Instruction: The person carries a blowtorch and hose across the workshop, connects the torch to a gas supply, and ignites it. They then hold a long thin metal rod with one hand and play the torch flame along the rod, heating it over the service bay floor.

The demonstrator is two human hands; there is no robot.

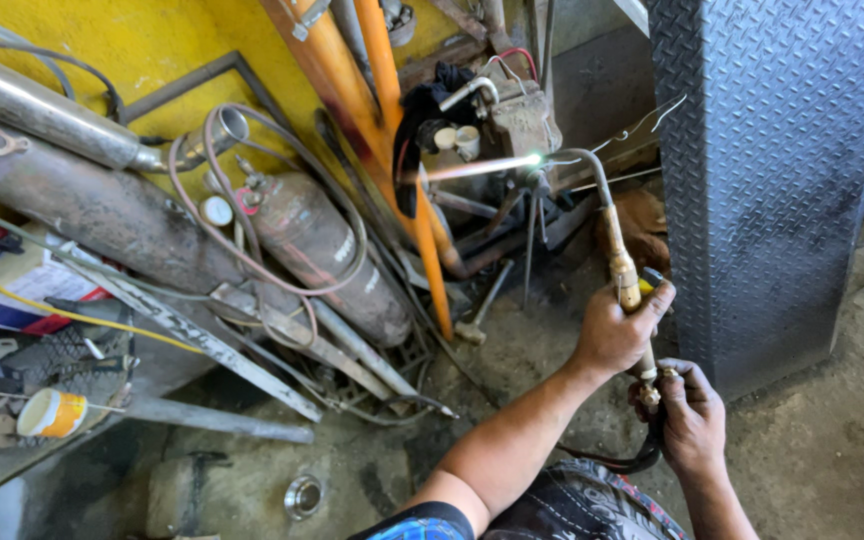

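**Gas torch, lit, in two-handed use — workshop floor corner**

- Diamond-plate steel panel [772,170]: standing upright at the right and bounding the work area; the torch is working just left of it.
- Rusty gas cylinder [327,255]: lying tilted among pipes and scrap, with coiled hose [252,200] looping over it. Two orange pipes [372,110] are leaning across the pile.
- Torch [617,250]: a brass body with a curved steel neck, sitting right of centre and pointing left at the clutter. Its flame [482,168] is shooting leftward in a narrow, bright jet. It is likely rigid, moderately heavy and smooth at the brass, with the neck and tip running hot; the safe hold is judged to be the lower handle, well back from the bend.
- Left hand [617,330]: wrapping closed around the mid-handle.
- Right hand [692,420]: closing on the torch's base by the valves, where dark hoses [622,462] are trailing away.
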